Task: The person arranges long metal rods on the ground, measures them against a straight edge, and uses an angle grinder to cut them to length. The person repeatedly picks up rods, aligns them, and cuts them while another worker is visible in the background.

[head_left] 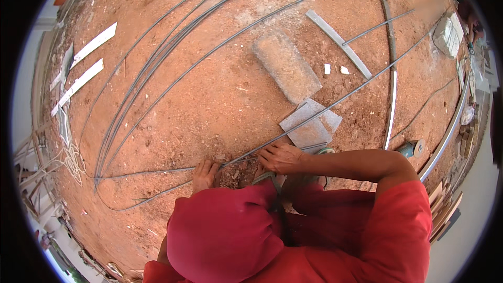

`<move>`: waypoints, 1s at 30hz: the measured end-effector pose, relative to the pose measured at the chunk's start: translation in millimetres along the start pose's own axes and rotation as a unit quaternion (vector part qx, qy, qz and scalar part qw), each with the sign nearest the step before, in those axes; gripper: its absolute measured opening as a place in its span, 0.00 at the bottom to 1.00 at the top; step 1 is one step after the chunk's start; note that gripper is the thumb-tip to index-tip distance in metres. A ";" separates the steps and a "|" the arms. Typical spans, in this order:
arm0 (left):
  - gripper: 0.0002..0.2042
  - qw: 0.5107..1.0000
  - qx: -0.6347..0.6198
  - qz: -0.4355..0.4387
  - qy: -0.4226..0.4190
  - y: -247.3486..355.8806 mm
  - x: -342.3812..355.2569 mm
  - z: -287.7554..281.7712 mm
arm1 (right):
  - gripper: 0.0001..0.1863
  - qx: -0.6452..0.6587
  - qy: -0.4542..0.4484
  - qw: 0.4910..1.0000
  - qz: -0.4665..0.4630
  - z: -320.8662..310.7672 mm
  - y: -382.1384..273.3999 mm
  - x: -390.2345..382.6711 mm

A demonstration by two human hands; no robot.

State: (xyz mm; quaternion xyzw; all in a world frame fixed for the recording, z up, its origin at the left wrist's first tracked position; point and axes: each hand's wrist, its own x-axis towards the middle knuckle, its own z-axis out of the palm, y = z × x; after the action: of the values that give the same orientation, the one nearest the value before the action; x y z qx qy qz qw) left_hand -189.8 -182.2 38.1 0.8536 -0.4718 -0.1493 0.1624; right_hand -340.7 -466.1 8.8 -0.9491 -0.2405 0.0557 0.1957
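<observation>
Thin grey metal rods [335,104] cross in front of me, low over the reddish dirt, near my feet. My left hand [206,175] is closed around the rods where they meet, with its fingers curled over them. To its right, my right hand [281,158] bends over a rod, its knuckles up and fingers curled down. One long rod runs from between my hands toward the far right. Others go left from my left hand to a bent end [97,179]. My maroon-clad knee [225,233] covers part of the ground below my left hand.
Several long curved rods [157,60] sweep across the far left. Broken grey tiles [309,133] and a rough block [287,68] lie ahead. An angle grinder [411,149] rests at the right, near a long metal bar [449,126]. White strips [78,86] lie at the left.
</observation>
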 end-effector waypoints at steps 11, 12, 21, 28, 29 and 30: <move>0.13 1.000 0.002 -0.003 0.026 -13.9 -36.7 27.4 | 0.13 -0.016 -0.014 0.999 -0.024 -3.8 -0.8 2.0; 0.13 1.000 -0.011 -0.012 0.024 -10.2 -34.4 26.4 | 0.13 -0.007 -0.023 0.999 -0.034 -7.7 1.1 2.9; 0.13 0.999 -0.045 0.009 -0.019 -3.4 -30.4 9.1 | 0.10 -0.087 0.026 0.996 0.005 -36.2 24.0 34.2; 0.17 0.990 -0.074 -0.091 -0.075 -11.6 1.3 -11.0 | 0.13 -0.026 -0.054 0.998 0.010 -2.2 33.2 22.3; 0.17 0.996 -0.006 -0.047 -0.069 -13.5 13.7 -16.0 | 0.13 -0.021 -0.038 0.999 0.009 -3.2 33.2 21.2; 0.17 0.996 0.063 -0.002 -0.067 -14.5 23.5 -19.0 | 0.13 -0.016 -0.023 1.000 0.010 -4.2 34.2 20.0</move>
State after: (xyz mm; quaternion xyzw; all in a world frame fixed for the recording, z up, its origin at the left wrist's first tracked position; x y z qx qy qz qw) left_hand -159.1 -192.4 46.8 0.8513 -0.4884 -0.1761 0.0761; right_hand -307.5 -485.6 -1.1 -0.9528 -0.2363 0.0755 0.1749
